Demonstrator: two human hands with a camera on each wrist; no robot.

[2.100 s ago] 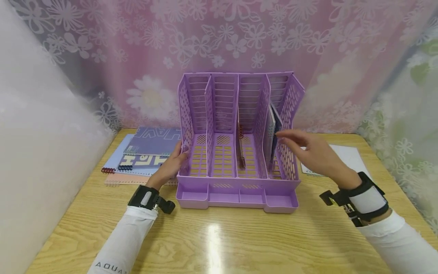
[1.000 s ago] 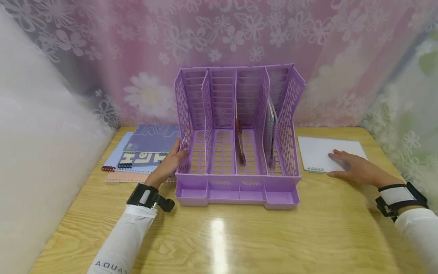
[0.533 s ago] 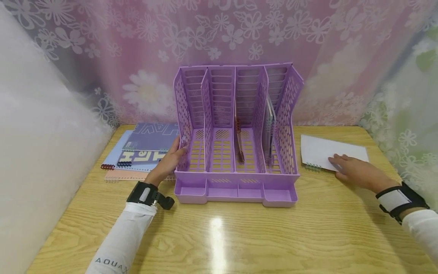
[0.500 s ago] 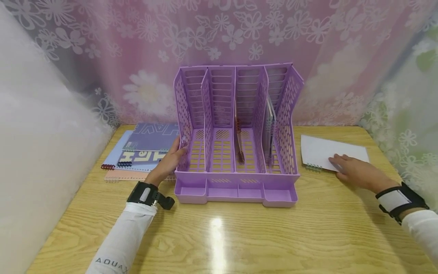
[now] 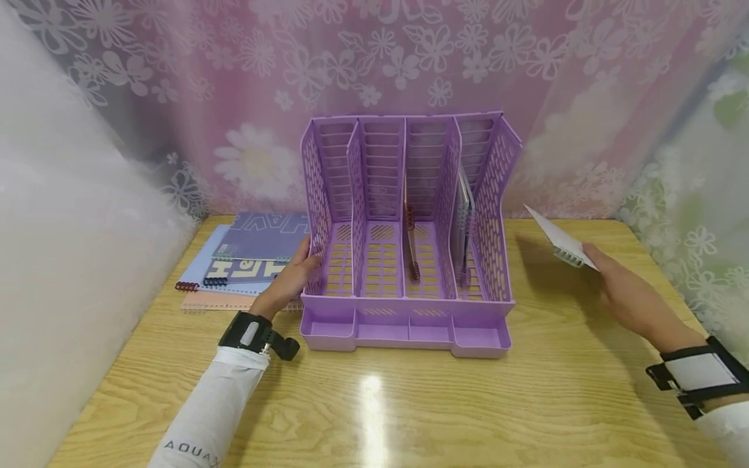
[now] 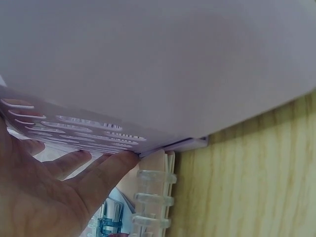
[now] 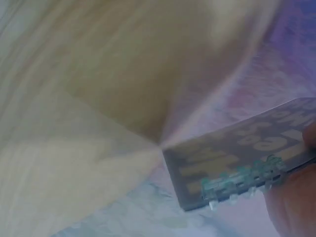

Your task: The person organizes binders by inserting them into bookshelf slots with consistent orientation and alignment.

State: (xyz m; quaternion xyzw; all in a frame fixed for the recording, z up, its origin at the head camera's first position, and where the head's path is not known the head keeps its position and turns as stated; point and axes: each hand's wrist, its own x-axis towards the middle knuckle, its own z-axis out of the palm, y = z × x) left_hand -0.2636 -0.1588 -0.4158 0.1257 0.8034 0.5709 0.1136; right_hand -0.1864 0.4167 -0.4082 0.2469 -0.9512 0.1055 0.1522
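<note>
My right hand [image 5: 634, 296] pinches a spiral notebook [image 5: 558, 237] and holds it tilted above the table's right side. Its white face shows in the head view. The right wrist view shows the notebook's dark lettered cover [image 7: 237, 153] and clear greenish rings, with my fingertips at the edge. My left hand [image 5: 290, 281] rests against the left side wall of a purple desk file rack [image 5: 404, 305]; in the left wrist view its fingers [image 6: 106, 173] lie spread along the slotted panel. Upright notebooks [image 5: 464, 224] stand in the rack's rightmost slot, and another ring-bound notebook [image 5: 410, 244] leans in the third slot.
Left of the rack lies a pile of spiral notebooks [image 5: 263, 237], blue, dark and peach. Small open trays [image 5: 328, 328] run along the rack's front. A floral curtain [image 5: 257, 84] hangs behind the wooden table [image 5: 409, 409].
My right hand has gone from the rack's right slot to the white-faced notebook on the table, then lifted and tilted it. The left hand stays at the rack's side.
</note>
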